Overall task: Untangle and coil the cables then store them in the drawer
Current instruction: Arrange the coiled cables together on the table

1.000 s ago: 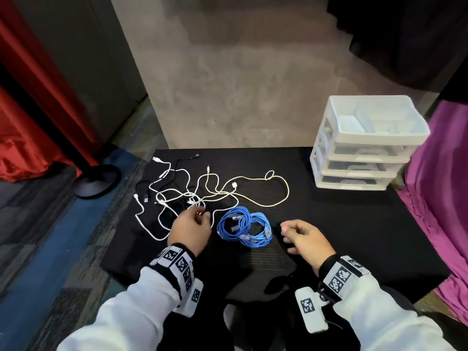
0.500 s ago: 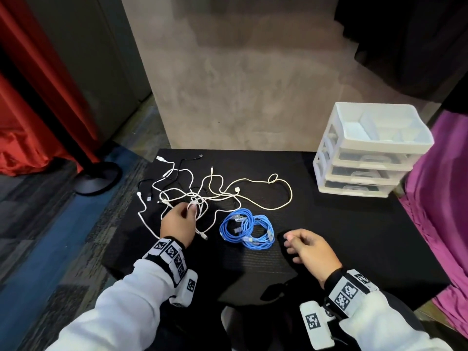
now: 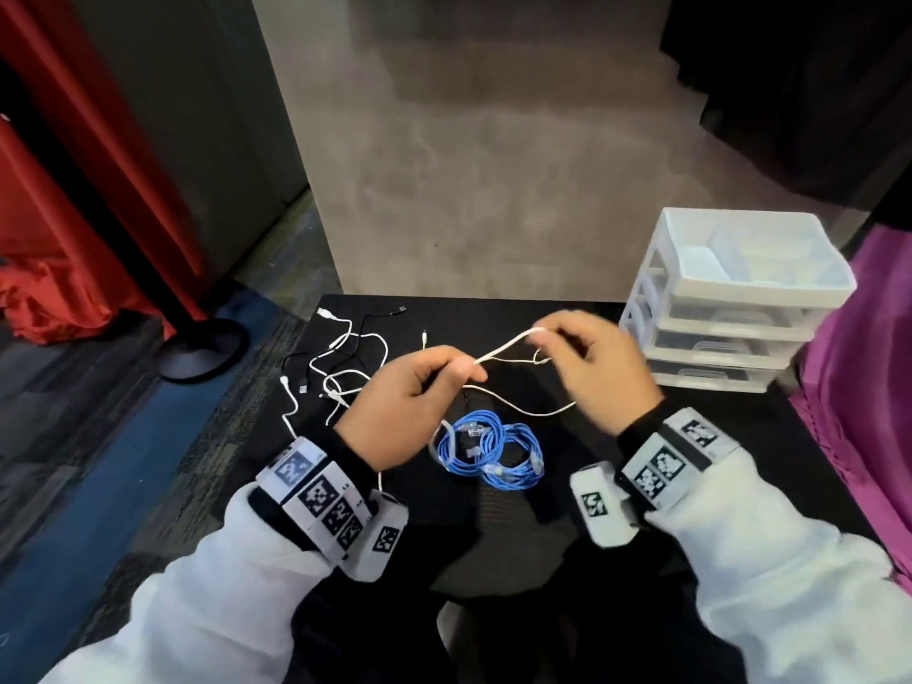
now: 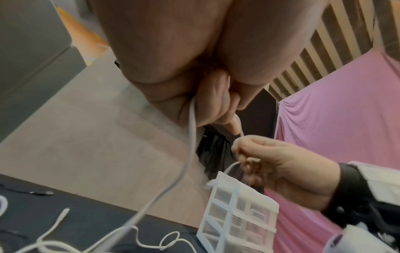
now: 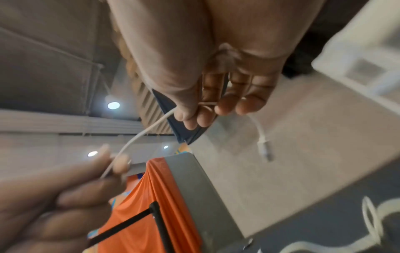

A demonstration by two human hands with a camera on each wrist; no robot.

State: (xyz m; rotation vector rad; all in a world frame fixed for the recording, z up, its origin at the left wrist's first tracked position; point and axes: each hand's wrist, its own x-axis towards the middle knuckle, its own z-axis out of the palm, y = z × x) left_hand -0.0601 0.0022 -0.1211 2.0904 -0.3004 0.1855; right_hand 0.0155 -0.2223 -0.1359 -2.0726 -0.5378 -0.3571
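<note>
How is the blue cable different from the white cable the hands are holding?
The blue cable is wound into loops and lies on the black table; the thin white cable is uncoiled, held up between the left hand and right hand. No hand touches the blue one. Both are outside the drawers.

From my feed: red drape far left with a round black stand base below it, magenta cloth on the right edge, grey concrete wall up top.
</note>
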